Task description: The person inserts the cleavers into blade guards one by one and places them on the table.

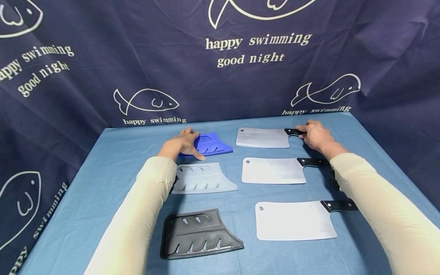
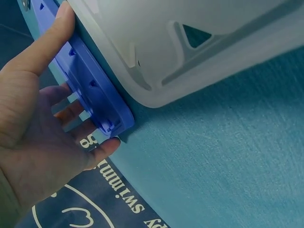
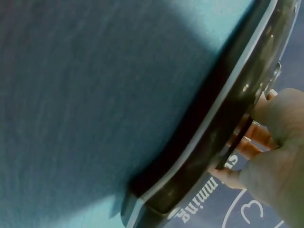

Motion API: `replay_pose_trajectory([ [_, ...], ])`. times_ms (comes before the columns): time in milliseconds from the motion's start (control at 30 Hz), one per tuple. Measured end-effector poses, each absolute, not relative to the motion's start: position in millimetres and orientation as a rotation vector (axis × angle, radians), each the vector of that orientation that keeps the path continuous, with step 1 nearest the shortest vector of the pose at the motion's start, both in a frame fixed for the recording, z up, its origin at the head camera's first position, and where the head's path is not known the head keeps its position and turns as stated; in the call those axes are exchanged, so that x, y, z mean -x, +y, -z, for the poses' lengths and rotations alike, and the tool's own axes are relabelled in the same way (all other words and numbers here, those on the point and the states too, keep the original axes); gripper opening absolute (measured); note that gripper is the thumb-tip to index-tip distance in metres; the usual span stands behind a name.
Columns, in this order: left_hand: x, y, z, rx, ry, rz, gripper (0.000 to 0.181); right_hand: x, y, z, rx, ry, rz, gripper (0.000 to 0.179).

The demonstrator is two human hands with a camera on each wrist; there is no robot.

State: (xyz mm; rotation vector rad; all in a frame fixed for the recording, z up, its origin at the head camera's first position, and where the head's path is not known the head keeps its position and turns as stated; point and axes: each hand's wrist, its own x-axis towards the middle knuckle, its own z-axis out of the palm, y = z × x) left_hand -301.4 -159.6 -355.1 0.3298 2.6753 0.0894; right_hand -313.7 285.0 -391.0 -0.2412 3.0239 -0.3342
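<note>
At the far left of the cloth my left hand [image 1: 182, 144] spans a blue slotted knife sheath [image 1: 213, 144]. The left wrist view shows its thumb along one long edge of the blue sheath and its fingers bent at the opposite edge. My right hand [image 1: 317, 135] pinches the black handle of the farthest cleaver [image 1: 262, 137], whose blade points left. In the right wrist view that thin handle [image 3: 232, 149] sits between thumb and fingers, partly hidden behind the larger handle [image 3: 228, 123] of the middle cleaver.
A translucent white sheath [image 1: 203, 177] lies under my left forearm's near side, and a black sheath [image 1: 203, 233] is closest to me. The middle cleaver [image 1: 275, 170] and near cleaver [image 1: 295, 221] lie parallel on the blue cloth [image 1: 113, 172]. A printed navy curtain [image 1: 240, 88] hangs behind.
</note>
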Motion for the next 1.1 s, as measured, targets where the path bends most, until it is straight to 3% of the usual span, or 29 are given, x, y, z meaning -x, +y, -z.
replay_pose_trajectory([
  [433,298,-165,362,-0.359,2.749,-0.193,0.11,304,283,391,0.247,3.07,0.347,0.05],
  [767,291,-167,354,-0.424,2.855,-0.236,0.109,284,287,370,0.314,3.326,0.472,0.06],
  [1100,261,-173,342,-0.624,3.109,-0.285,0.103,251,291,342,0.469,3.599,0.56,0.051],
])
